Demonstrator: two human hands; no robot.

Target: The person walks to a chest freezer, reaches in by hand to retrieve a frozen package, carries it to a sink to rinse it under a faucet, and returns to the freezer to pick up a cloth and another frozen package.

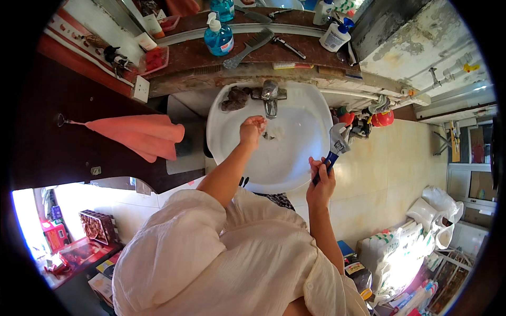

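Gripping the blue handle of an adjustable wrench [337,145] in the right hand [321,184], just beside the right rim of the white sink [303,134]. Aiming its metal head away from the body and slightly rightward, with the long axis slanting from lower left up to upper right. Curling the fingers of the left hand [252,129] over the basin, near the faucet [271,99]; cannot tell whether closed around anything. Showing also, at the sink's back left, dark brown lumps [235,99].
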